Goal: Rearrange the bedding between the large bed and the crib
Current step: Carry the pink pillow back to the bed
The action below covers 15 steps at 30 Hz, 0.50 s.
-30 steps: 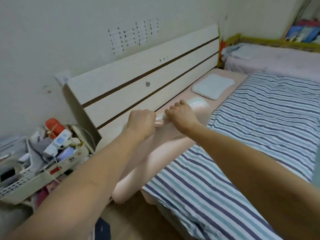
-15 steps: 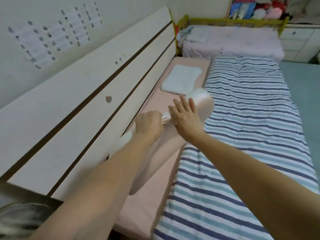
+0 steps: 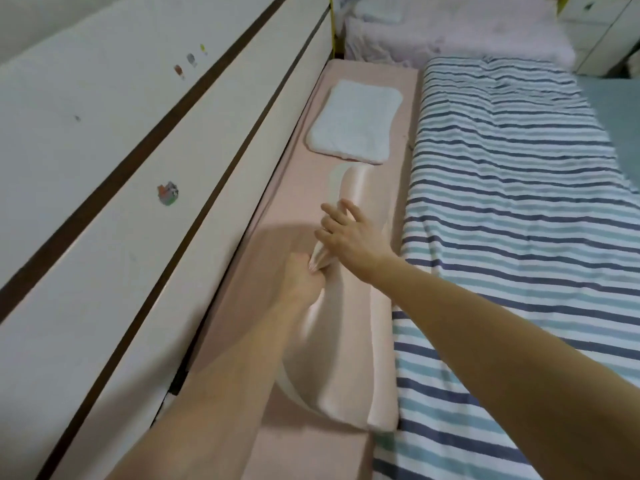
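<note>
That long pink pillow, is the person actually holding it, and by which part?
Yes. The left hand grips a bunched fold on the upper side of the pink pillow, near mid-length; the right hand touches that fold with fingers spread.

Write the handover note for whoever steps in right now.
Left hand grips a bunched fold of the long satin pink pillow. Right hand rests on it just above, fingers loosely spread.
The pillow lies along the pink sheet strip by the headboard, beside the striped blue-and-white blanket. Small white quilted pad lies beyond.
Nothing has visibly reached the crib bedding; moving items remains.
</note>
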Each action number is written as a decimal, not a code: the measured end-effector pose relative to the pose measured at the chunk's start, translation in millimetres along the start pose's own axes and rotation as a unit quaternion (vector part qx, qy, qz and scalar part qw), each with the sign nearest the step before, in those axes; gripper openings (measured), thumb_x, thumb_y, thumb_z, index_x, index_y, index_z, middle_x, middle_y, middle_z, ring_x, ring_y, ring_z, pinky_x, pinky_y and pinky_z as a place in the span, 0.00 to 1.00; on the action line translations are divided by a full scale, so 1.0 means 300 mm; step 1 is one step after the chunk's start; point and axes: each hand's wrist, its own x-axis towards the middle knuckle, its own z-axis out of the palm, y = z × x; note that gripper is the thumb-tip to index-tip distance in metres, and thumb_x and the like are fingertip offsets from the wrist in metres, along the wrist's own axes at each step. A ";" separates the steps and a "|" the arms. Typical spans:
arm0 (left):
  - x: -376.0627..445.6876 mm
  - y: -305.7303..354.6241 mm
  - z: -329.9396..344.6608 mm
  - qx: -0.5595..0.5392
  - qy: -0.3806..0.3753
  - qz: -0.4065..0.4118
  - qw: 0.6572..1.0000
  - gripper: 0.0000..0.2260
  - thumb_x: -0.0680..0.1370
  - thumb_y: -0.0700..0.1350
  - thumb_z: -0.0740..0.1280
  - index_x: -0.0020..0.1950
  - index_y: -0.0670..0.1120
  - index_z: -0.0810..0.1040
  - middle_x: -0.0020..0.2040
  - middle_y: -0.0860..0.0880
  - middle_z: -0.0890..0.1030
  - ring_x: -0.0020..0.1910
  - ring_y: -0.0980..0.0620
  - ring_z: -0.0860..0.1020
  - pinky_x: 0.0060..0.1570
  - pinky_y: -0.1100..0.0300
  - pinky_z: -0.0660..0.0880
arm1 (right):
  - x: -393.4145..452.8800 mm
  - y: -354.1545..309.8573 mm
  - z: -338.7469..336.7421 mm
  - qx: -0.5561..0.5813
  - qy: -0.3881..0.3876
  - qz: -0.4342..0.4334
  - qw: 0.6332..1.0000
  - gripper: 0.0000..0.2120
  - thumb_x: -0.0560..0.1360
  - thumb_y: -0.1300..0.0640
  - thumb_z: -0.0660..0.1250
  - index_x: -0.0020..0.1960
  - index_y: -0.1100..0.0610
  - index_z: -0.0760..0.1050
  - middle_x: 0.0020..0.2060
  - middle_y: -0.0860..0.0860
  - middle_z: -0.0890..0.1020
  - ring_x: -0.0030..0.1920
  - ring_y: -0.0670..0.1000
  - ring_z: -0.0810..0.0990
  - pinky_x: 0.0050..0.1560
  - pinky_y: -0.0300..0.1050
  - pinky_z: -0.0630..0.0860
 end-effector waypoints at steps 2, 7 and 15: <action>0.073 -0.048 -0.001 -0.018 -0.008 0.005 1.000 0.14 0.74 0.38 0.64 0.29 0.46 0.70 0.27 0.48 0.72 0.29 0.45 0.72 0.24 0.60 0.62 | 0.056 -0.015 0.058 -0.001 -0.017 -0.002 1.000 0.19 0.71 0.59 0.51 0.46 0.56 0.82 0.45 0.52 0.83 0.62 0.56 0.78 0.63 0.58 0.72; 0.269 -0.254 -0.011 0.010 -0.003 -0.005 1.000 0.08 0.76 0.43 0.66 0.40 0.40 0.78 0.31 0.48 0.76 0.31 0.47 0.74 0.22 0.64 0.63 | 0.274 -0.109 0.228 -0.002 -0.049 -0.052 0.997 0.21 0.71 0.57 0.50 0.47 0.54 0.83 0.49 0.50 0.84 0.63 0.55 0.77 0.65 0.53 0.71; 0.418 -0.572 -0.080 0.160 0.036 -0.017 0.986 0.09 0.78 0.45 0.62 0.51 0.42 0.79 0.46 0.43 0.81 0.46 0.43 0.80 0.39 0.55 0.73 | 0.492 -0.369 0.432 0.116 -0.061 -0.040 0.991 0.27 0.77 0.57 0.42 0.73 0.56 0.64 0.76 0.55 0.57 0.77 0.55 0.53 0.76 0.51 0.49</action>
